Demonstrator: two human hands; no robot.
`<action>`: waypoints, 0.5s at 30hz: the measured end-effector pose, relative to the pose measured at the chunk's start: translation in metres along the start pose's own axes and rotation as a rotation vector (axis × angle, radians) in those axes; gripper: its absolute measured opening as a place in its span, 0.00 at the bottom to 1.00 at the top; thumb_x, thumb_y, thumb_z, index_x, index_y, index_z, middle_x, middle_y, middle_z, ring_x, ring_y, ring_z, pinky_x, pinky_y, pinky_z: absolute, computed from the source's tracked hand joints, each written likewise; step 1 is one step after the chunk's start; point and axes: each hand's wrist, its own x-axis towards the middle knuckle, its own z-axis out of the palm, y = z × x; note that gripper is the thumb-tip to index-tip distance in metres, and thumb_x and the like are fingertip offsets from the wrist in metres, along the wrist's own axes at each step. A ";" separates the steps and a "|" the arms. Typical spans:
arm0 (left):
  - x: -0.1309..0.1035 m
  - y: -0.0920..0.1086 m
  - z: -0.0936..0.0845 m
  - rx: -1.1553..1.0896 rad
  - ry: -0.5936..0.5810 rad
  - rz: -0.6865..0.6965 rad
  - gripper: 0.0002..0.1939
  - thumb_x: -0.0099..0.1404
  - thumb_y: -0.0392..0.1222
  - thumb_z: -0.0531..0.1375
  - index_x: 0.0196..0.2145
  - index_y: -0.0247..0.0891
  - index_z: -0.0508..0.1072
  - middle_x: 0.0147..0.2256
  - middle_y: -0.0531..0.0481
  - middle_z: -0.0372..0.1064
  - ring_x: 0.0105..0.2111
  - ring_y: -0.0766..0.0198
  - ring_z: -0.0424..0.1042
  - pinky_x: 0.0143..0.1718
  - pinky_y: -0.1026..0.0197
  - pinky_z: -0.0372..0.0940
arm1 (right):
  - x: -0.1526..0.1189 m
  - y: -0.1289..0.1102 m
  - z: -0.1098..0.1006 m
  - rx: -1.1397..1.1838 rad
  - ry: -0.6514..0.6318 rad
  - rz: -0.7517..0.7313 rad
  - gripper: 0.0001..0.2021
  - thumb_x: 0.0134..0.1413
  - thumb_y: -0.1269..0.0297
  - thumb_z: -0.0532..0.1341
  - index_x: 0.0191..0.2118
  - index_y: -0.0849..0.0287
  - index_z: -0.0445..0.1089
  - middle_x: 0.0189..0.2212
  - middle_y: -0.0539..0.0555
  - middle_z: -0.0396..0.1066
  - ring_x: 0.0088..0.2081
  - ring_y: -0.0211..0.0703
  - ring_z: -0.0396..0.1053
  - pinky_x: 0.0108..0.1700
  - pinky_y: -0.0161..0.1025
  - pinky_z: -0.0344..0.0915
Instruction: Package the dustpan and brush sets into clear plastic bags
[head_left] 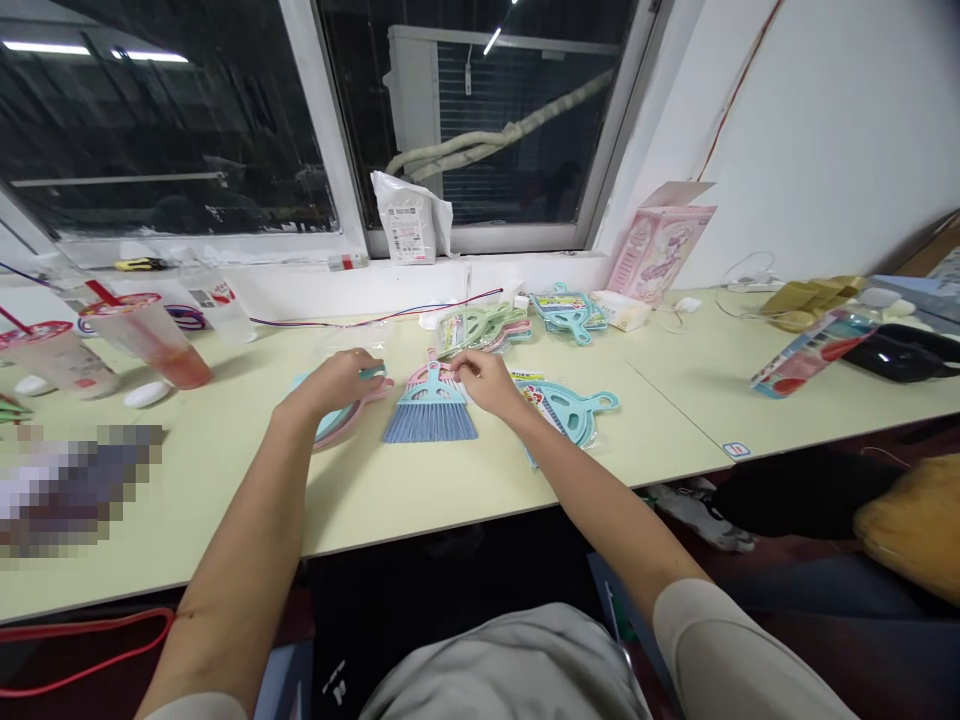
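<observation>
My left hand is curled over the handle end of a light-blue dustpan. Under that lies a pink dustpan, its handle pointing right. A light-blue hand brush with blue-grey bristles lies flat between my hands, handle away from me. Mostly hidden beneath it is a pink brush. The fingers of my right hand are pinched at the pink brush's upper right edge. Just right of that hand, a light-blue dustpan set with a printed card lies in clear plastic.
Behind are packed green-and-pink sets and packed blue sets. Drink cups stand at left; a bottle and pink box are at right. A wrapped package sits on the sill. Someone's leg shows lower right.
</observation>
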 end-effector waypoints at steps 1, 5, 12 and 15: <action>-0.001 0.005 -0.002 0.012 0.063 0.028 0.24 0.66 0.56 0.59 0.52 0.42 0.81 0.54 0.41 0.74 0.48 0.48 0.75 0.52 0.52 0.68 | -0.001 0.001 0.000 0.023 0.006 -0.001 0.08 0.53 0.70 0.57 0.33 0.57 0.74 0.26 0.49 0.73 0.26 0.39 0.66 0.32 0.37 0.62; -0.003 0.039 -0.010 0.064 0.353 0.178 0.22 0.71 0.50 0.55 0.56 0.40 0.77 0.55 0.38 0.70 0.49 0.50 0.73 0.52 0.50 0.68 | -0.006 -0.001 0.006 0.129 -0.085 -0.010 0.09 0.55 0.62 0.63 0.41 0.57 0.73 0.31 0.51 0.74 0.33 0.42 0.71 0.39 0.40 0.67; 0.030 0.147 -0.016 0.076 0.520 0.266 0.19 0.73 0.45 0.57 0.57 0.36 0.75 0.53 0.36 0.68 0.50 0.49 0.72 0.51 0.49 0.68 | -0.016 -0.026 0.012 0.416 -0.301 0.017 0.32 0.49 0.54 0.72 0.60 0.53 0.68 0.51 0.56 0.75 0.50 0.52 0.73 0.52 0.47 0.71; 0.050 0.169 -0.012 0.016 0.537 0.163 0.15 0.73 0.45 0.58 0.52 0.34 0.76 0.49 0.36 0.70 0.49 0.48 0.73 0.51 0.49 0.67 | -0.009 -0.025 -0.001 0.386 -0.182 0.052 0.25 0.49 0.56 0.69 0.54 0.55 0.73 0.48 0.53 0.77 0.52 0.54 0.72 0.55 0.49 0.69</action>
